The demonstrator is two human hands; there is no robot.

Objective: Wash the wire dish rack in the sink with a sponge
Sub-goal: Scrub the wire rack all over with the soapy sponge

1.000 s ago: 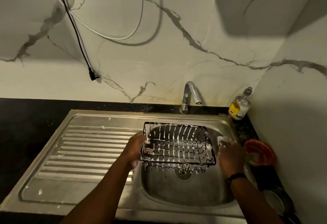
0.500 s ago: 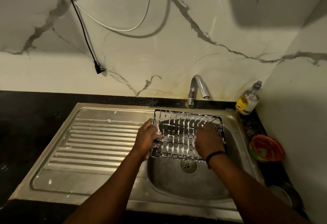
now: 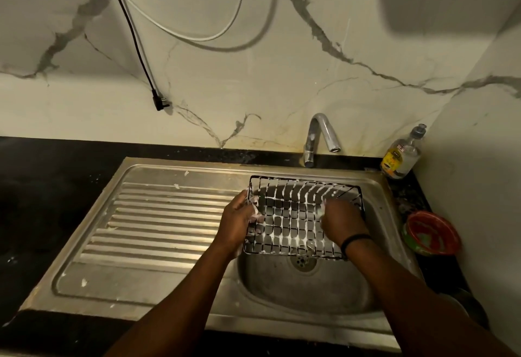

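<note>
Two cables, one black [image 3: 135,38] and one white [image 3: 197,35], hang down the marble wall in the upper left of the frame, above a dark counter [image 3: 50,187]. Moving right, the ribbed steel draining board [image 3: 158,224] carries flecks of foam. At centre the left hand [image 3: 239,222] grips the left edge of the wire dish rack [image 3: 293,221], fingers curled round its rim and soapy. That rack is held over the sink [image 3: 304,286] basin, just above the drain, its wires coated in white lather. On its right side the right hand [image 3: 342,222] presses down into the rack with something pale at its fingers, probably the sponge [image 3: 321,210], though little of it shows; the fingers look bent around it. Behind stands the tap [image 3: 321,136], not running. Further right sit a soap bottle [image 3: 401,153] and a red bowl [image 3: 432,232]. Scrubbing seems well under way; next I would expect the sponge worked along the remaining wires, then rinsing.
</note>
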